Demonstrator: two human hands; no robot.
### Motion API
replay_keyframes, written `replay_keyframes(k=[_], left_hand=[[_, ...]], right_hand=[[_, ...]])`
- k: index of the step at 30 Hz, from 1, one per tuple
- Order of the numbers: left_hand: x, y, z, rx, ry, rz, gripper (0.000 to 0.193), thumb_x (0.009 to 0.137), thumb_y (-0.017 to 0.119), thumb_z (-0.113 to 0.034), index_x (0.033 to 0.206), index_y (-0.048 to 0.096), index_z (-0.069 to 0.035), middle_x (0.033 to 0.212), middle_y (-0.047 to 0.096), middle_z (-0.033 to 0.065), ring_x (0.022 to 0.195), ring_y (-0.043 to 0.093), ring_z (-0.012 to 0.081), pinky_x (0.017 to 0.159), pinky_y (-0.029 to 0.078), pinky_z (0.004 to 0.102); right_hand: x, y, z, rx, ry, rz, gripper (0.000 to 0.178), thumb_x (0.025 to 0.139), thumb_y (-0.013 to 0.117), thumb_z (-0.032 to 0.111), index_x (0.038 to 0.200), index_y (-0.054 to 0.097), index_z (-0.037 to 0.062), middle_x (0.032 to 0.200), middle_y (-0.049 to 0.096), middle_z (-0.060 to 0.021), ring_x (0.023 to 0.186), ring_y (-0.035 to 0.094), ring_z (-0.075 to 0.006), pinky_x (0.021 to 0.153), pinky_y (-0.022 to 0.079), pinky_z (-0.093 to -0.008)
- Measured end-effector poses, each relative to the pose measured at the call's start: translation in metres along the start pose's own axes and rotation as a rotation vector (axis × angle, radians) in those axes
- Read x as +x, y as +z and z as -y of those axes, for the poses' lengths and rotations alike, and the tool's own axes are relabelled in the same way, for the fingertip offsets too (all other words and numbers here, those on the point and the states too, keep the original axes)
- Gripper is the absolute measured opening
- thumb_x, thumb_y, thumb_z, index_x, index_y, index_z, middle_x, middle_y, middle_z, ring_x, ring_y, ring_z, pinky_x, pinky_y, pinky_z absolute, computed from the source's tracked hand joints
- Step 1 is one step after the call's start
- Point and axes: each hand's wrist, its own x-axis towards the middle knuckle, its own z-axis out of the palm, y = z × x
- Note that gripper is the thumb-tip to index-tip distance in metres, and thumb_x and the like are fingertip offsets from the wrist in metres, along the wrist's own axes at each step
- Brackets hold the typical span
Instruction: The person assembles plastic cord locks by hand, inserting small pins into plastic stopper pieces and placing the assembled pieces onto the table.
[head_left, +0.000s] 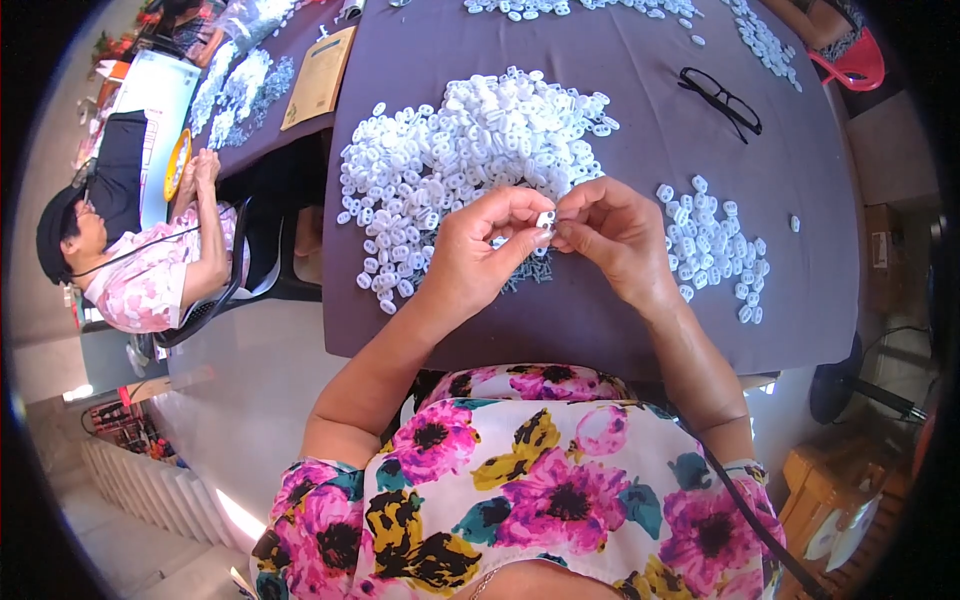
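My left hand [478,250] pinches a small white oval plastic piece with dark holes [546,219] between thumb and fingers. Close against it, my right hand [617,240] is closed at the fingertips, and whatever those fingers hold is hidden. Both hands are raised over the near part of the table. Behind them spreads a large heap of similar white oval pieces [470,135]. Under the hands, partly covered by them, lie small grey screw-like parts [528,272]. To the right of my right hand is a smaller group of white pieces [715,240].
A dark cloth covers the table [800,290]. Black eyeglasses [720,102] lie at the far right. More white pieces [765,45] are along the far side. At left, another person [150,250] sits near an orange-yellow dish [178,163]. A brown envelope [320,78] lies at the far left.
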Motion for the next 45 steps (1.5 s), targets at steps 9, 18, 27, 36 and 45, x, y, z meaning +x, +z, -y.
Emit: replay_keyframes(k=[9, 18, 27, 36, 45], left_hand=[[0.000, 0.001, -0.002, -0.057, -0.031, -0.013, 0.023, 0.087, 0.061, 0.004, 0.110, 0.058, 0.003, 0.099, 0.065, 0.0084, 0.092, 0.063, 0.0129, 0.083, 0.052, 0.0262], [0.000, 0.000, 0.001, -0.027, -0.029, -0.016, 0.023, 0.086, 0.062, 0.004, 0.109, 0.059, 0.003, 0.098, 0.065, 0.0078, 0.089, 0.064, 0.0124, 0.082, 0.052, 0.0256], [-0.001, 0.003, 0.006, 0.082, -0.011, -0.039, 0.021, 0.085, 0.063, 0.005, 0.106, 0.062, 0.003, 0.094, 0.067, 0.0070, 0.087, 0.064, 0.0114, 0.080, 0.052, 0.0248], [-0.002, 0.000, 0.015, -0.174, -0.111, -0.061, 0.023, 0.086, 0.062, 0.002, 0.110, 0.062, 0.004, 0.093, 0.067, 0.0096, 0.083, 0.066, 0.0148, 0.077, 0.054, 0.0264], [0.000, -0.001, 0.018, -0.569, -0.306, -0.081, 0.022, 0.090, 0.060, -0.006, 0.111, 0.062, 0.002, 0.093, 0.068, 0.0114, 0.080, 0.066, 0.0174, 0.074, 0.055, 0.0298]], right_hand=[[0.000, -0.002, -0.001, -0.003, -0.011, 0.021, 0.016, 0.086, 0.059, -0.010, 0.099, 0.058, -0.0017, 0.092, 0.063, -0.0051, 0.083, 0.062, -0.0110, 0.074, 0.052, -0.0233], [-0.001, 0.000, -0.001, -0.014, -0.007, 0.009, 0.017, 0.085, 0.059, -0.011, 0.099, 0.058, -0.0012, 0.091, 0.062, -0.0044, 0.082, 0.061, -0.0107, 0.073, 0.051, -0.0232], [-0.002, -0.001, -0.006, -0.153, -0.033, -0.019, 0.013, 0.084, 0.060, -0.011, 0.092, 0.057, -0.0011, 0.086, 0.060, -0.0031, 0.076, 0.060, -0.0092, 0.069, 0.051, -0.0225], [0.004, -0.004, -0.001, -0.053, 0.043, -0.002, 0.009, 0.088, 0.060, -0.003, 0.097, 0.058, -0.0015, 0.086, 0.063, -0.0045, 0.073, 0.061, -0.0100, 0.065, 0.051, -0.0227], [0.003, -0.008, -0.010, -0.062, 0.028, 0.048, 0.014, 0.091, 0.059, 0.001, 0.104, 0.061, 0.0015, 0.089, 0.065, -0.0037, 0.072, 0.060, -0.0073, 0.063, 0.050, -0.0211]])
